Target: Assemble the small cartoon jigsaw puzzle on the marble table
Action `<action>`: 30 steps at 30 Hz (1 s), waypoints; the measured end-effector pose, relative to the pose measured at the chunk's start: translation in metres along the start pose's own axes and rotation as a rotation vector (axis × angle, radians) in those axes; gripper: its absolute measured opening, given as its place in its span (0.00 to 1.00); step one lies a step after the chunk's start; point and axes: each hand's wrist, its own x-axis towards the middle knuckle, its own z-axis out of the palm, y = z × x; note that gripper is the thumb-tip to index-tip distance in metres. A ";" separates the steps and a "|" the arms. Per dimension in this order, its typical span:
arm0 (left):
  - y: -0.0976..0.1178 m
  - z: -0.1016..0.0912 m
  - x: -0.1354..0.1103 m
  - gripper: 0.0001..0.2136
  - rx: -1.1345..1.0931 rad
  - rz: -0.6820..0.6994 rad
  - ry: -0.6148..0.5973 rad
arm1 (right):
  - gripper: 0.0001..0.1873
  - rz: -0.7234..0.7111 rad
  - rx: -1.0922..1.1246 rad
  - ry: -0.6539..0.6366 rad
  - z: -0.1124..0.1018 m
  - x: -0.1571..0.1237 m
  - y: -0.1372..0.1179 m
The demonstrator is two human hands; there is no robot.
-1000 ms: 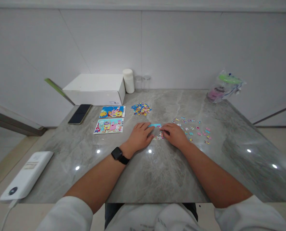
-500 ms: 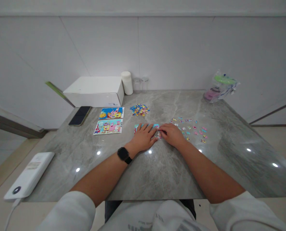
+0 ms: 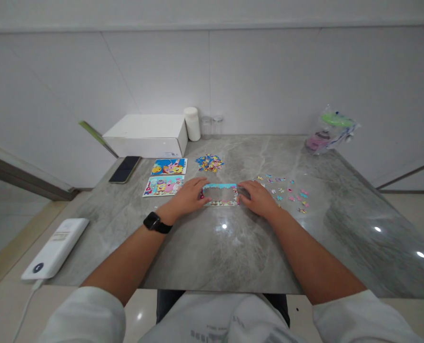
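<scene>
A jigsaw puzzle border (image 3: 222, 203), joined into a rectangle with bare tabletop inside it, lies flat before me. My left hand (image 3: 190, 195) is at its left edge, thumb by the lower corner and fingers by the upper one. At the opposite edge rests my right hand (image 3: 257, 196), its thumb and fingers likewise apart along the side. Both hands are open and appear to touch the border. To the right, loose puzzle pieces (image 3: 279, 190) lie scattered. Beyond the border sits a heap of mostly blue and yellow pieces (image 3: 209, 163).
Two cartoon picture cards (image 3: 164, 186) lie left of my left hand, near a phone (image 3: 125, 169). Behind stand a white box (image 3: 146, 136), a white bottle (image 3: 192, 125) and two clear jars (image 3: 212, 127). A bagged cup (image 3: 328, 133) is far right; a white power bank (image 3: 55, 250) is front left.
My left hand has slid left off the puzzle border to its left edge, uncovering the middle. My right hand has opened from a pinch at the right side. The view has shifted slightly.
</scene>
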 end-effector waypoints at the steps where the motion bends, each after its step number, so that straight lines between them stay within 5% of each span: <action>1: -0.008 -0.002 -0.006 0.29 -0.022 -0.006 -0.001 | 0.20 -0.039 0.007 -0.013 0.000 -0.001 0.002; 12: -0.032 -0.004 -0.023 0.26 -0.091 0.083 -0.074 | 0.26 -0.165 -0.012 -0.092 0.003 -0.005 0.010; 30: -0.028 -0.003 -0.019 0.26 -0.181 0.005 -0.054 | 0.26 -0.164 0.036 -0.086 0.008 -0.005 0.016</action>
